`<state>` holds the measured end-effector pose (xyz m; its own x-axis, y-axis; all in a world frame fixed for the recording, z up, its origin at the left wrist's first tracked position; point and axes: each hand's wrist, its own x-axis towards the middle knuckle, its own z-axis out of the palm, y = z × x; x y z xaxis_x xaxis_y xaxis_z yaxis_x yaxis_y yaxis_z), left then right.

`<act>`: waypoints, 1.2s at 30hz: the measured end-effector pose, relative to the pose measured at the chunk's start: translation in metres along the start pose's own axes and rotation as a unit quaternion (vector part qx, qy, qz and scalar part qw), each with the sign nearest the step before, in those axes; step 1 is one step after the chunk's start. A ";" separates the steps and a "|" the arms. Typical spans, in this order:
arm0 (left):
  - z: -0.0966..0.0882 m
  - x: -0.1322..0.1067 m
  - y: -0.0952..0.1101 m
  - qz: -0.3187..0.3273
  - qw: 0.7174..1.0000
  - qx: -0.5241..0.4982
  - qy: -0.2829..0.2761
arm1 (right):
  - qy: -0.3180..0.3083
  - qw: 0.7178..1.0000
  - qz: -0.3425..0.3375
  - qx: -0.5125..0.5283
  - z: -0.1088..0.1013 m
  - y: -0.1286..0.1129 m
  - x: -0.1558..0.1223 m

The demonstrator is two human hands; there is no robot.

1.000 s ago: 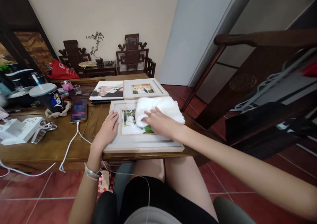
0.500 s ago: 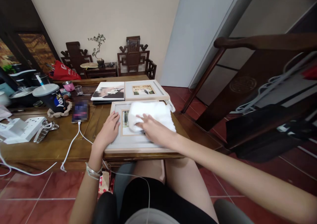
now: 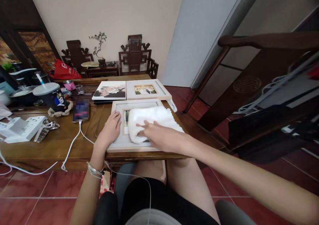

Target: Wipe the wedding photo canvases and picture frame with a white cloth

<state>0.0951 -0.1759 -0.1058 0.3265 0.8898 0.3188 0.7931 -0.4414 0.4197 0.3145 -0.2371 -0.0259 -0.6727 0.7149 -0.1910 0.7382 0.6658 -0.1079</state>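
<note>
A pale wooden picture frame [image 3: 119, 146] lies flat at the near edge of the wooden table [image 3: 52, 145]. My left hand [image 3: 111, 128] rests flat on its left border, fingers stretched out. A folded white cloth [image 3: 152, 120] covers most of the photo. On the cloth's near part my right hand [image 3: 157, 137] presses down with fingers flat. Only a strip of the photo shows at the cloth's left.
Behind the frame lie a second framed photo [image 3: 147, 89] and a photo album [image 3: 109, 90]. Further left are a phone [image 3: 81, 110] on a white cable, a black lidded cup [image 3: 50, 95], a white power strip [image 3: 27, 127]. A dark wooden chair [image 3: 249, 85] stands at the right.
My right hand slid the white cloth leftward and then toward me across the photo, covering more of it. My left hand stayed on the frame's left border.
</note>
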 end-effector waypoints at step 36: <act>-0.010 0.003 0.010 -0.017 0.996 -0.073 0.040 | -0.038 0.996 -0.069 -0.032 -0.018 -0.043 -0.007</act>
<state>0.0990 -0.1789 -0.0920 0.2544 0.8950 0.3664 0.7182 -0.4286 0.5482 0.2864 -0.2665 -0.0020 -0.7601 0.5990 -0.2521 0.6325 0.7708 -0.0756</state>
